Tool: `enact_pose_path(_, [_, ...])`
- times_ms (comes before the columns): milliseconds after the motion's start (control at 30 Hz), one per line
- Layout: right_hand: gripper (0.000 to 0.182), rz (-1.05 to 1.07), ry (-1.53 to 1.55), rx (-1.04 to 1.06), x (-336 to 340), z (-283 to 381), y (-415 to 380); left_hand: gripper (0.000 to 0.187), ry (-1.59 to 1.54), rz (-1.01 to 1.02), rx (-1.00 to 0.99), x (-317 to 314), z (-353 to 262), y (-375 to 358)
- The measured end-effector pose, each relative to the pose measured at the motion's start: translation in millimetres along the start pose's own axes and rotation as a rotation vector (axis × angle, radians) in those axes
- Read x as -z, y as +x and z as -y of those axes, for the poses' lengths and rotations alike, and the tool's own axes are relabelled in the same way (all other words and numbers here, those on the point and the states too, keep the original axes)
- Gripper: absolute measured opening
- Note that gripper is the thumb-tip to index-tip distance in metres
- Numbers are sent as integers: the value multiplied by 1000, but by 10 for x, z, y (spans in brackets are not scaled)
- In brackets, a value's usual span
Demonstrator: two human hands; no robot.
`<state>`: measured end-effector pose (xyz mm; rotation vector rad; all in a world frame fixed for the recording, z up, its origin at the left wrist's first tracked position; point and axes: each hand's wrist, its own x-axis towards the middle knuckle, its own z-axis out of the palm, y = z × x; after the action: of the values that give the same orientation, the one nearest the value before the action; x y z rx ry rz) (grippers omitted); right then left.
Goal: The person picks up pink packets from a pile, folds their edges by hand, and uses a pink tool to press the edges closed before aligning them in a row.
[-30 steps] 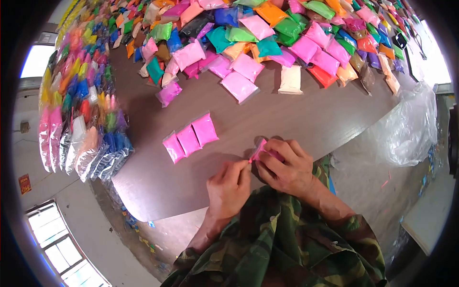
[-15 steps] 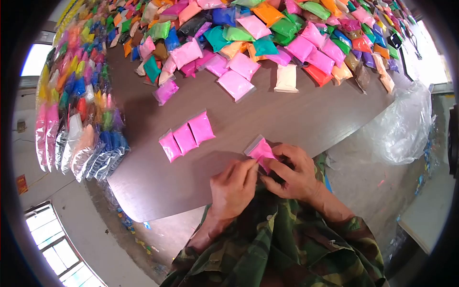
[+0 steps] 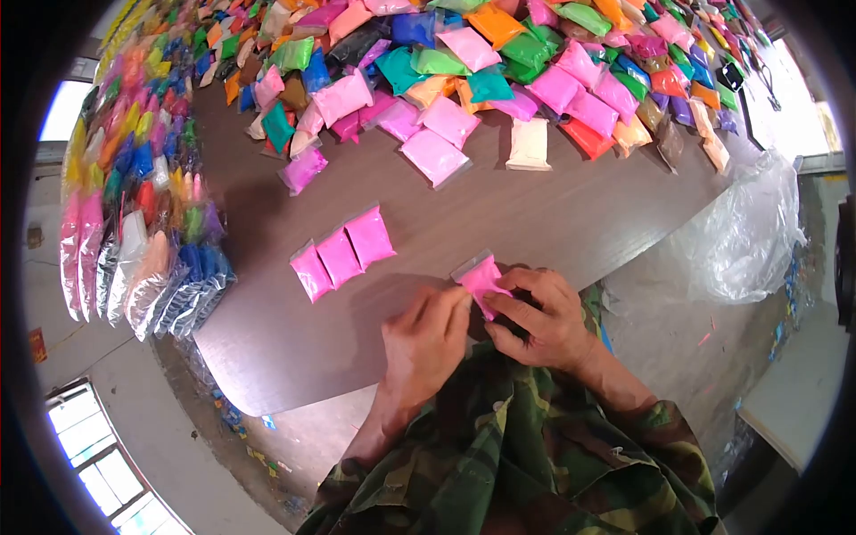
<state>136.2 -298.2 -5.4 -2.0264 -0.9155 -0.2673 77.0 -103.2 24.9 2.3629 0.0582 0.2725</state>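
Note:
A small clear packet with bright pink filling (image 3: 482,278) is at the table's near edge, its flat clear end pointing up and left. My right hand (image 3: 548,323) grips its lower right side between thumb and fingers. My left hand (image 3: 424,337) is closed in a pinch beside the packet's left edge. Whatever is between those left fingertips is too small to make out. To the left, three similar pink packets (image 3: 340,256) lie side by side in a slanted row on the brown table (image 3: 267,348).
A large heap of multicoloured packets (image 3: 526,53) covers the far side of the table. Long clear bags of coloured packets (image 3: 134,232) hang or lie along the left edge. One cream packet (image 3: 530,144) lies before the heap. A crumpled clear plastic bag (image 3: 749,232) is at the right.
My left hand has moved slightly left, away from the packet's lower edge. My right hand still grips the packet, nearly in place. The whole view has shifted a little.

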Motion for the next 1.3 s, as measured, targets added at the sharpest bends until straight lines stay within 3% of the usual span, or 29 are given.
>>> enact_pose_path(167, [39, 12, 4, 19, 12, -10, 28, 9, 128, 2, -47, -6, 100, 69])
enact_pose_path(467, [36, -28, -14, 31, -24, -51, -16, 11, -59, 42, -25, -16, -48, -52])
enact_pose_path(700, [40, -45, -15, 27, -62, -35, -3, 11, 89, -66, -34, -34, 191, 75])
enact_pose_path(900, [41, -79, -25, 36, -102, -58, -23, 11, -47, 60, -6, 24, 19, -94])
enact_pose_path(1200, [42, -89, -15, -33, -129, -14, -17, 10, 14, -89, 19, -85, 196, 16])
enact_pose_path(1300, [38, -50, -15, -28, -73, -11, -13, 10, -60, -16, 71, 89, 38, -93])
